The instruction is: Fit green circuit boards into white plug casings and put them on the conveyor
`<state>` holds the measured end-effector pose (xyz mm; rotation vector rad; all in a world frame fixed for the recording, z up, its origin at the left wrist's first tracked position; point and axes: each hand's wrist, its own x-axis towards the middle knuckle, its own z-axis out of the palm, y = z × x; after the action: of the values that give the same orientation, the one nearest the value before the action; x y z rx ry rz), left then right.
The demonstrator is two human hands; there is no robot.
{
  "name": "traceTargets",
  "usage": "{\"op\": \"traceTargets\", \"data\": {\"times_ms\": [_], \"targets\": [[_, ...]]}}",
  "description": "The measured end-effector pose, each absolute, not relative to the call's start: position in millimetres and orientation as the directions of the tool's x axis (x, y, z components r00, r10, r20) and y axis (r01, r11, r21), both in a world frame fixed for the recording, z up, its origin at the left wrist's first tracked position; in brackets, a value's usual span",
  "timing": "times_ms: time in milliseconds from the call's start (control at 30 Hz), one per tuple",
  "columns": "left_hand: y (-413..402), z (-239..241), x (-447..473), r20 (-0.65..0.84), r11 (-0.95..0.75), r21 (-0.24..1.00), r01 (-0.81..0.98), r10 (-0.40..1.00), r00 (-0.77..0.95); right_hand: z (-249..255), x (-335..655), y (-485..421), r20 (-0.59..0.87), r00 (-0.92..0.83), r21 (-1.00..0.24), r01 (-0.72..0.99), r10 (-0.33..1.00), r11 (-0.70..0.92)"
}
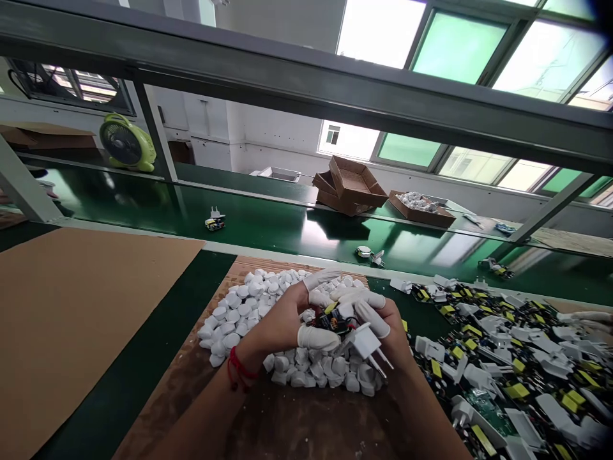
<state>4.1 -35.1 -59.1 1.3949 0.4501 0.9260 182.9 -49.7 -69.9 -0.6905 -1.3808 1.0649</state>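
Observation:
Both my hands, with white finger cots on the fingers, meet over a pile of small white plastic caps (244,313). Between them is a charger circuit board (338,319) with dark and yellow parts, wired to a white two-pin plug piece (366,342). My left hand (297,316) grips the board from the left, its thumb along the near side. My right hand (378,313) curls around the plug end from the right, the metal pins pointing down and right. Fingers hide part of the board.
Many charger boards with plug pieces (498,358) lie heaped on the right, where another person's gloved hand (587,317) reaches in. A green conveyor belt (278,223) carries a few units beyond. Cardboard (86,306) covers the left; cartons (359,182) and a green fan (127,144) stand behind.

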Motion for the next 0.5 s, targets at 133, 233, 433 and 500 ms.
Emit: {"op": "traceTargets", "data": {"times_ms": [133, 233, 433, 500], "targets": [[-33.8, -59.7, 4.1, 0.268, -0.06, 0.932, -0.358, 0.777, 0.569, -72.8, 183.8, -49.9, 0.411, -0.1, -0.885, -0.282, 0.906, 0.371], [-33.9, -58.9, 4.1, 0.282, -0.044, 0.921, -0.386, 0.76, 0.585, -73.2, 184.9, -50.8, 0.418, -0.138, -0.887, -0.275, 0.898, 0.37], [-36.5, -55.1, 6.1, 0.296, 0.031, 0.9, -0.435, 0.69, 0.661, -72.9, 180.5, -51.0, 0.442, -0.235, -0.896, -0.17, 0.866, 0.411], [-36.5, -55.0, 7.5, 0.289, 0.033, 0.902, -0.431, 0.697, 0.656, -74.6, 178.4, -50.2, 0.419, -0.242, -0.908, -0.122, 0.875, 0.401]]}}
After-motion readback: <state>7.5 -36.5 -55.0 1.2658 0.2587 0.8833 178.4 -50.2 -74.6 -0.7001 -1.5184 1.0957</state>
